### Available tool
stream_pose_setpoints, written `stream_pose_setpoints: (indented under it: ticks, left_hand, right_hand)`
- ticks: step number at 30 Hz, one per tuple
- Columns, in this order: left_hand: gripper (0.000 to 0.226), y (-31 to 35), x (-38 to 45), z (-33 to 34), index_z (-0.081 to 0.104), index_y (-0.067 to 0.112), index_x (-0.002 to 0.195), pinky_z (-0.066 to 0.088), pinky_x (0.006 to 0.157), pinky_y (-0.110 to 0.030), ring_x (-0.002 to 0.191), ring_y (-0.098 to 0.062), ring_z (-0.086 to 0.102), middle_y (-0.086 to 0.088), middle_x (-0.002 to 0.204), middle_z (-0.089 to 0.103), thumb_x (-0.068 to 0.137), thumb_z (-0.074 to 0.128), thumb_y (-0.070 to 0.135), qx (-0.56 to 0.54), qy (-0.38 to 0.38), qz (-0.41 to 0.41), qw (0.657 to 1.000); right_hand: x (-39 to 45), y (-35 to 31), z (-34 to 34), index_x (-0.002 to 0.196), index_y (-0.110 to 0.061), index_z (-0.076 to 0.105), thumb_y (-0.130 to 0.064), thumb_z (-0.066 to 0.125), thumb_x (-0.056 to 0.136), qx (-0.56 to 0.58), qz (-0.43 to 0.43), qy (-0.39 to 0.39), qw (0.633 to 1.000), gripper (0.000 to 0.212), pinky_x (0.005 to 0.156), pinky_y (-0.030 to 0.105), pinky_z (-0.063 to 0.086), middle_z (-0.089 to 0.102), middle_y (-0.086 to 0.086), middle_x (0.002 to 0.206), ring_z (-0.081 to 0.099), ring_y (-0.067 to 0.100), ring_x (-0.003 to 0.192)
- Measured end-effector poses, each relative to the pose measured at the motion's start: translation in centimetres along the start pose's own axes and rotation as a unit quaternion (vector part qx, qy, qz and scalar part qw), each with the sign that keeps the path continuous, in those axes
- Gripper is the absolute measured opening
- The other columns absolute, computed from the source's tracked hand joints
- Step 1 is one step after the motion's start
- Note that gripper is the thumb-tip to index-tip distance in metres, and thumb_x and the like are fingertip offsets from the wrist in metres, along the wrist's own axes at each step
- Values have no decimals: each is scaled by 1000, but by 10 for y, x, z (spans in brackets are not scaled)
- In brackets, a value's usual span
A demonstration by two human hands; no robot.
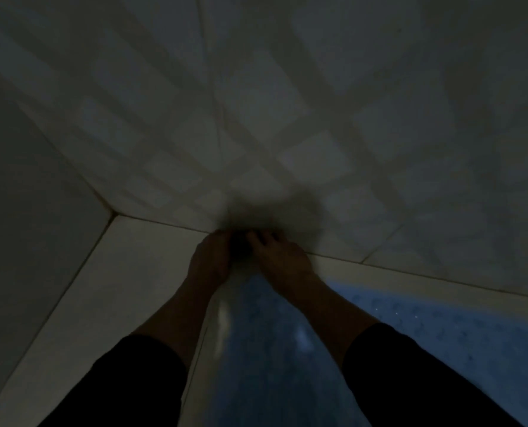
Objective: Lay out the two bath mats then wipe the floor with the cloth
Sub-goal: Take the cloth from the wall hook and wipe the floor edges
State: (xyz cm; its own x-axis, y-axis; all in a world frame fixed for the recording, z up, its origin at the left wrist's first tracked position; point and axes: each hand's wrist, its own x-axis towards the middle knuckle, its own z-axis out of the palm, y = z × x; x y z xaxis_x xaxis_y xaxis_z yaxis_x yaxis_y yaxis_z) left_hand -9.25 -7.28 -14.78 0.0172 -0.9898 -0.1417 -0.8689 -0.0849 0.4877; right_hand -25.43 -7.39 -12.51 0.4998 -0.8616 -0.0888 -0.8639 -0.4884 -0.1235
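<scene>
At the foot of the tiled wall [287, 103], dim light. Blue mat [426, 328], dotted with round bumps, lies flat on the pale floor [102, 288]; its far edge is raised in a fold. Left hand [209, 260] and right hand [279, 257] meet there, fingers curled onto that edge. Dark sleeves [410, 365] on both forearms.

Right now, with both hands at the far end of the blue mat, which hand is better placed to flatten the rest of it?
Probably the right hand: the blue mat spreads out on its side. The left hand sits over bare floor.
</scene>
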Motion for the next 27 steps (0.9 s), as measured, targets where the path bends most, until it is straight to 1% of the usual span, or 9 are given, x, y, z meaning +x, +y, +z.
stream_pose_setpoints:
  ticks: [1, 3, 6, 9, 12, 16, 18, 22, 27]
  left_hand:
    - [44, 7, 0, 6, 55, 18, 136, 46, 100, -43, 123, -37, 55, -16, 135, 59, 97, 43, 32, -13, -1, 12, 1000]
    - [57, 14, -3, 22, 57, 16, 136, 47, 101, -47, 122, -40, 56, -17, 133, 61, 90, 31, 37, -24, -23, 32, 999]
    - [46, 20, -1, 43, 60, 10, 131, 43, 106, -47, 125, -38, 55, -17, 132, 61, 94, 39, 26, -30, -40, 23, 998]
    - [53, 34, 1, 56, 63, -7, 123, 44, 105, -51, 121, -45, 55, -29, 128, 59, 89, 39, 26, -32, -67, 12, 997]
    - [43, 46, 3, 59, 51, -3, 135, 39, 107, -41, 131, -41, 46, -26, 142, 46, 94, 48, 8, 21, -77, -57, 995]
    - [69, 48, 8, 67, 30, -3, 149, 34, 113, -45, 138, -44, 33, -32, 148, 35, 85, 55, 2, 53, -117, -69, 989]
    - [70, 42, 16, 72, 34, -5, 146, 35, 113, -41, 136, -43, 38, -34, 143, 42, 80, 54, 6, 75, -123, -75, 987]
    - [79, 43, 25, 85, 46, -6, 139, 38, 107, -37, 127, -43, 47, -29, 133, 54, 67, 43, 27, 110, -148, -33, 982]
    - [59, 103, 14, 89, 34, -3, 147, 30, 110, -36, 134, -38, 41, -26, 145, 44, 92, 54, 7, 137, -166, -25, 976]
  right_hand:
    - [-6, 12, -1, 145, -16, 39, -22, 24, 90, 1, -1, -8, 1000, 56, 78, 49, 51, 50, 15, 138, 47, 41, 125]
    - [-15, 33, 0, 141, -19, 48, -15, 41, 85, -16, -28, -32, 999, 57, 67, 44, 54, 53, 12, 141, 54, 39, 122]
    - [-26, 61, 16, 136, -29, 55, -18, 44, 83, -59, -54, -20, 997, 56, 59, 33, 53, 60, 0, 136, 61, 28, 118]
    - [-39, 80, 37, 134, -30, 58, -21, 42, 85, -60, -74, -12, 995, 52, 73, 37, 55, 61, -3, 135, 64, 27, 114]
    - [-50, 94, 50, 123, -26, 67, -22, 45, 82, -28, -59, -14, 998, 47, 80, 41, 58, 68, 2, 125, 69, 29, 103]
    - [-53, 96, 46, 133, -19, 57, -18, 56, 82, 57, -11, -76, 995, 51, 105, 44, 41, 60, 10, 134, 50, 32, 128]
    - [-55, 94, 49, 130, -17, 59, -18, 54, 75, 50, -7, -60, 997, 55, 99, 47, 44, 64, 10, 124, 56, 33, 119]
    - [-56, 106, 53, 103, -20, 74, -23, 40, 74, -1, -5, -12, 1000, 45, 74, 40, 56, 73, 2, 92, 69, 27, 88]
    - [-84, 134, 49, 88, -18, 75, -20, 43, 74, -42, 5, 37, 998, 35, 66, 39, 56, 73, 2, 84, 68, 28, 85]
